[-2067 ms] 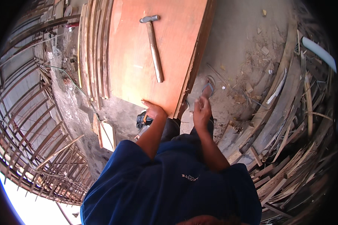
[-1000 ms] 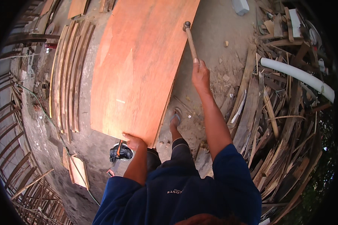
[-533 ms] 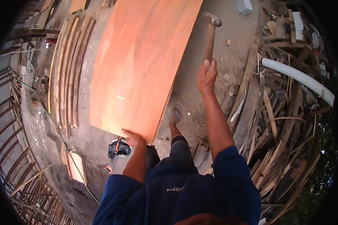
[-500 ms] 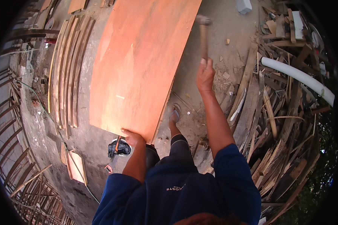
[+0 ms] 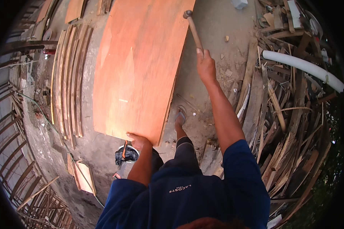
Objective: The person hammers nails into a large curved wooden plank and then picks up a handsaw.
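Plywood sheet (image 5: 137,76) lies ahead, half-curled left hand (image 5: 140,141) on its near edge, seemingly steadying it; right hand (image 5: 206,68) tightly grips the hammer (image 5: 195,33) well below its head, apparently for leverage.

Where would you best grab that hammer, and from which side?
Probably by the near end of the hammer's wooden handle, coming from the near right, where the right hand holds it. The handle is long and slim and slants back toward the near right, while the metal head is at the far end, by the right edge of the board.
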Action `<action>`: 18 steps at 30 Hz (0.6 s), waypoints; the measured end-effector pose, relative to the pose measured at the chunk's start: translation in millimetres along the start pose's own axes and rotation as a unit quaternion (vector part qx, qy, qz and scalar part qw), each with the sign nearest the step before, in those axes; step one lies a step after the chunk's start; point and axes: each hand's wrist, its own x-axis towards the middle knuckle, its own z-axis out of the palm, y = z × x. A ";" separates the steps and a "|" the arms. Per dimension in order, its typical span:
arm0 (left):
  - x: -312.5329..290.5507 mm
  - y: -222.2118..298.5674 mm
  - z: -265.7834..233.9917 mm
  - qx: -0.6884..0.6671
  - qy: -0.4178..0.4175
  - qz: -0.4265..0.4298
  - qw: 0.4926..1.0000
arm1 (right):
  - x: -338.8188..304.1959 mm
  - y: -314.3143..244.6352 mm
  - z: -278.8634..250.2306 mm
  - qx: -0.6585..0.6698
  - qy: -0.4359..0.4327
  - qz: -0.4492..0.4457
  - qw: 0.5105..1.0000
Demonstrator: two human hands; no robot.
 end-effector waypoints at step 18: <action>57.1 -40.4 -40.2 0.055 -0.346 0.089 0.933 | -434.8 44.5 -20.2 0.355 -0.056 0.405 0.841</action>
